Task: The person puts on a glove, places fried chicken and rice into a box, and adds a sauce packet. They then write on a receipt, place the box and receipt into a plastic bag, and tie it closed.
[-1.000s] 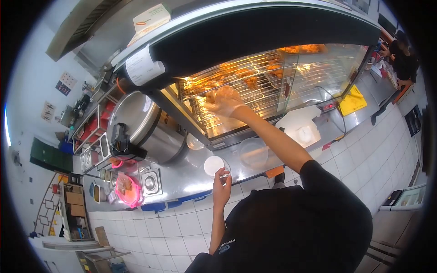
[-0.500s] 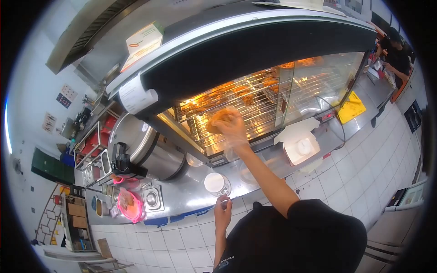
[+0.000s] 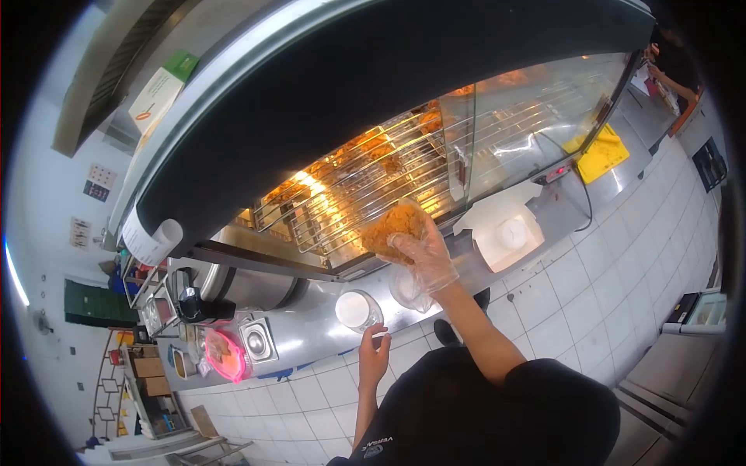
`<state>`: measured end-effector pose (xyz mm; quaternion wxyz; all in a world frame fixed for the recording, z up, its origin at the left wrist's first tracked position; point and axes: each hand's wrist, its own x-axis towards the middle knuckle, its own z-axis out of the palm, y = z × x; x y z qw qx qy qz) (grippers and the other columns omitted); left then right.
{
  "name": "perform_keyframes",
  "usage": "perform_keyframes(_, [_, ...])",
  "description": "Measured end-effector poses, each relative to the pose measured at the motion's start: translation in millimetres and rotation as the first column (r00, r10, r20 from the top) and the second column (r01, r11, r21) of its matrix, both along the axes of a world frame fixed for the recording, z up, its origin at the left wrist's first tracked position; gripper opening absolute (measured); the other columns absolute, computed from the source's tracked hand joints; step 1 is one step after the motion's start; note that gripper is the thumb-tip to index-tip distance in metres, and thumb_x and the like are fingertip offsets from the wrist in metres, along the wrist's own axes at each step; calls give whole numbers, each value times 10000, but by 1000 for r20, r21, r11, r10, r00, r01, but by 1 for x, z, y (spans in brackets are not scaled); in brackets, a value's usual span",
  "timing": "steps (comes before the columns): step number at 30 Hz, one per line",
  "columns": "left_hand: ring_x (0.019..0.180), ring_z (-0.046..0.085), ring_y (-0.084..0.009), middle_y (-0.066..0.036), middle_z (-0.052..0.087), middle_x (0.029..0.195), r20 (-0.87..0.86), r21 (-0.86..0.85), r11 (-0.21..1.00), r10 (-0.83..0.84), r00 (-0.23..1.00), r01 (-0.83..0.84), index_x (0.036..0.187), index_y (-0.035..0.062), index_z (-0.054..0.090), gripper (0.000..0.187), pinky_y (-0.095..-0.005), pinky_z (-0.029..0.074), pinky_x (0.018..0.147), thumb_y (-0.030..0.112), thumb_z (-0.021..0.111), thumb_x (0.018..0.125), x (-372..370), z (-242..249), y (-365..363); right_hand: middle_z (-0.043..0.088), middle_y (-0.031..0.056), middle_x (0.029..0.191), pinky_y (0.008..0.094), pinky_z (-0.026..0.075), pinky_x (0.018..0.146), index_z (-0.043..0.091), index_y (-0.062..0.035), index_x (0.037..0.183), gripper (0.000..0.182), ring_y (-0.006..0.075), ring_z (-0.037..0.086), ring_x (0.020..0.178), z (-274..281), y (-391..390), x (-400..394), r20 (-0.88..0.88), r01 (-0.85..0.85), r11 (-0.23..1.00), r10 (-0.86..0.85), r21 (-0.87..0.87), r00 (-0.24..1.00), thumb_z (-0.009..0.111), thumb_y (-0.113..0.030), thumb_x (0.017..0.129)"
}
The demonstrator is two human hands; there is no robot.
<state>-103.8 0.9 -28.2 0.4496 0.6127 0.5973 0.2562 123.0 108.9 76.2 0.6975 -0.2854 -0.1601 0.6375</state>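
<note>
Golden, crumbly fried chicken point(image 3: 392, 231) is in the right hand point(image 3: 422, 250), held snugly inside a thin clear glove point(image 3: 443, 273), at the front of the food warmer point(image 3: 388, 74). The left hand point(image 3: 374, 349) has bent fingers beside a white-lidded jar point(image 3: 357, 312); I cannot tell if it grips or touches it. If the glove is greasy, the chicken might slip and drop on the metal counter point(image 3: 307, 330). A bump from the left hand could tip the jar. Hidden bits: the chicken's underside, what is inside the 1 small round cup point(image 3: 513, 233) in the open white box point(image 3: 487, 239), and the warmer's far back, behind its black top.
</note>
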Motion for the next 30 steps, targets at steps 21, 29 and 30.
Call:
perform_keyframes(21, [907, 673, -188, -92, 660, 1121, 110, -33, 999, 45, 993, -42, 1213, 19, 555, 285, -329, 516, 818, 115, 601, 949, 21, -12, 8, 493, 181, 1322, 516, 564, 938, 345, -43, 1434, 551, 343, 564, 1207, 12, 1, 20, -113, -98, 993, 105, 66, 988, 583, -141, 947])
perform_keyframes(29, [895, 657, -174, -78, 661, 1101, 153, -32, 998, 55, 987, -51, 1220, 17, 557, 293, -320, 509, 824, 107, 600, 945, 12, -16, 3, 554, 126, 1294, 531, 489, 984, 452, -67, 1394, 542, 312, 560, 1201, 20, -14, 15, -369, -146, 948, 248, 282, 896, 581, -352, 951])
perform_keyframes(30, [885, 650, -169, -76, 660, 1095, 162, -36, 998, 54, 985, -49, 1219, 16, 559, 292, -316, 507, 813, 107, 601, 944, 10, -17, 4, 550, 123, 1301, 531, 487, 983, 470, -65, 1379, 526, 310, 555, 1202, 17, -16, 15, -371, -153, 952, 247, 264, 895, 589, -340, 946])
